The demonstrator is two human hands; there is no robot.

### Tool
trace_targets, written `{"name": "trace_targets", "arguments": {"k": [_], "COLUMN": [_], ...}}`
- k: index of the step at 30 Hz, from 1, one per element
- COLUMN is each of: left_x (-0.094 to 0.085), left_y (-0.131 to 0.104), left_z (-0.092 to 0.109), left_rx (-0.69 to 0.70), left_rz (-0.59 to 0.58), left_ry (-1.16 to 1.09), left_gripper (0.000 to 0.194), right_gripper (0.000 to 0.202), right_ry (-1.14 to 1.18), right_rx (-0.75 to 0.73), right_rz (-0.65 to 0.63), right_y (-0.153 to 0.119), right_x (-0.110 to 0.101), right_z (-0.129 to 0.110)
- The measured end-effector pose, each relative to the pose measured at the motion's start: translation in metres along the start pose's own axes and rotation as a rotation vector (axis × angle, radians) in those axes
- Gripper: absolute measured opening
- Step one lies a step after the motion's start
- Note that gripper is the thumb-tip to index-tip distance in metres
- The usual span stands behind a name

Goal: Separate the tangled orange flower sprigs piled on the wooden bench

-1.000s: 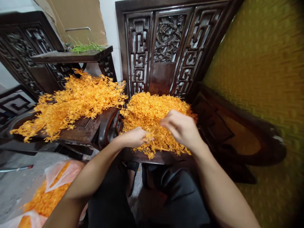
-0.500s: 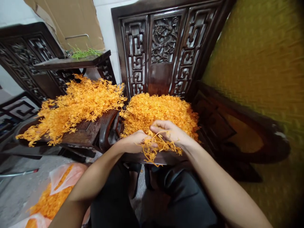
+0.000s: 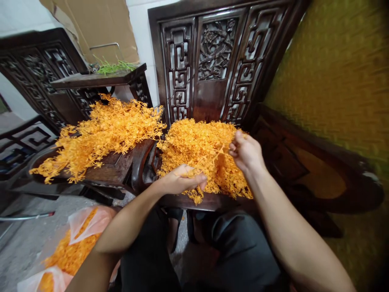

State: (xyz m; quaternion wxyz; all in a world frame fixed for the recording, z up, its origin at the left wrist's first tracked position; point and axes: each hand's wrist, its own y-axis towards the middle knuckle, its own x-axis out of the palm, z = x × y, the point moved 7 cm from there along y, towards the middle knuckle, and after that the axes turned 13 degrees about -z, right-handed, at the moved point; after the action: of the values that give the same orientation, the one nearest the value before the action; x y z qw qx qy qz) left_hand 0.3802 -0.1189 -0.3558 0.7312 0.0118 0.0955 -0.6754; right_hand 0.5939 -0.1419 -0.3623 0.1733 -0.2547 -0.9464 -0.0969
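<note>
On the dark wooden chair seat [image 3: 212,201] before the person: one heap of orange plastic sprigs [image 3: 194,144], loose and tangled, filling the seat up to the carved chair back [image 3: 212,61]. Item in hand: a single orange sprig [image 3: 209,159], stretched between both hands above the front of the heap. Left hand [image 3: 180,182], low at the heap's front edge, fingers curled together with the thumb pressed against them, pinching the lower end of the sprig along with a small clump of orange pieces. Right hand [image 3: 246,152], higher and to the right, over the heap's right side, fingers bunched and closed on the sprig's upper end; the exact fingertip contact is hard to make out. Both forearms bare, reaching in from the lower edge of the view, over dark trousers [image 3: 237,251]. To the left, on an adjoining dark seat [image 3: 112,168], a second, looser pile of longer orange branches [image 3: 100,134], apart from the first heap. Behind it, a small dark side table [image 3: 97,79] bearing green stems [image 3: 115,67], with brown cardboard [image 3: 97,24] against the wall. Lower left, on the grey floor [image 3: 27,239]: a clear plastic bag [image 3: 79,239] containing further orange pieces. To the right: a yellow-green textured surface [image 3: 334,81].
</note>
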Motion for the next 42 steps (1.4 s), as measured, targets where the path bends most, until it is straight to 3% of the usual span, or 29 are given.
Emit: {"name": "trace_targets", "arguments": {"k": [2, 5, 10, 14, 17, 21, 25, 29, 31, 34, 36, 37, 39, 42], "left_x": [-0.006, -0.012, -0.017, -0.013, -0.003, 0.002, -0.003, -0.005, -0.004, -0.005, -0.01, -0.013, -0.017, -0.016], "left_y": [0.004, 0.012, 0.021, 0.023, 0.022, 0.015, 0.013, 0.018, 0.02, 0.017, 0.013, 0.011, 0.008, 0.007], "left_z": [-0.004, -0.013, -0.017, -0.015, -0.01, -0.002, 0.0, -0.001, 0.0, -0.001, -0.003, -0.004, -0.005, -0.006], "left_rx": [0.052, 0.069, 0.052, 0.027, -0.022, -0.024, 0.015, 0.039, 0.05, 0.047, 0.068, 0.088, 0.13, 0.153], "left_rz": [0.079, 0.093, 0.075, 0.089, 0.0, -0.101, -0.125, -0.134, -0.147, -0.161, -0.121, -0.092, -0.058, -0.064], "left_ry": [-0.26, -0.499, -0.588, -0.532, -0.501, -0.602, -0.696, -0.709, -0.702, -0.687, -0.69, -0.693, -0.694, -0.666], "left_gripper": [0.045, 0.042, 0.028, 0.039, 0.031, 0.038, 0.037, 0.037, 0.035, 0.031, 0.028, 0.028, 0.028, 0.03], "right_gripper": [0.047, 0.036, 0.026, 0.027, 0.012, 0.014, 0.018, 0.031, 0.036, 0.043, 0.044, 0.041, 0.039, 0.042], "right_ry": [-0.055, -0.282, -0.827, -1.036, -1.047, -0.981, -0.897, -0.426, -0.185, 0.058, 0.144, 0.148, 0.111, 0.065], "right_rx": [-0.038, -0.114, -0.389, -0.496, -0.624, -0.794, -0.69, -0.329, -0.222, -0.299, -0.415, -0.407, -0.246, -0.019], "right_rz": [-0.02, -0.227, -0.548, -0.645, -0.581, -0.179, -0.09, -0.111, -0.111, 0.039, 0.196, 0.213, 0.101, -0.129], "right_y": [-0.001, -0.025, -0.07, -0.072, -0.067, -0.062, -0.057, -0.044, -0.038, -0.027, -0.023, -0.02, -0.011, -0.008], "right_x": [-0.008, 0.016, 0.082, 0.104, 0.101, 0.07, 0.058, 0.055, 0.05, 0.015, -0.018, -0.028, -0.027, 0.001], "right_z": [-0.012, -0.031, -0.046, -0.036, -0.044, -0.075, -0.069, -0.037, -0.031, -0.049, -0.062, -0.062, -0.049, -0.019]}}
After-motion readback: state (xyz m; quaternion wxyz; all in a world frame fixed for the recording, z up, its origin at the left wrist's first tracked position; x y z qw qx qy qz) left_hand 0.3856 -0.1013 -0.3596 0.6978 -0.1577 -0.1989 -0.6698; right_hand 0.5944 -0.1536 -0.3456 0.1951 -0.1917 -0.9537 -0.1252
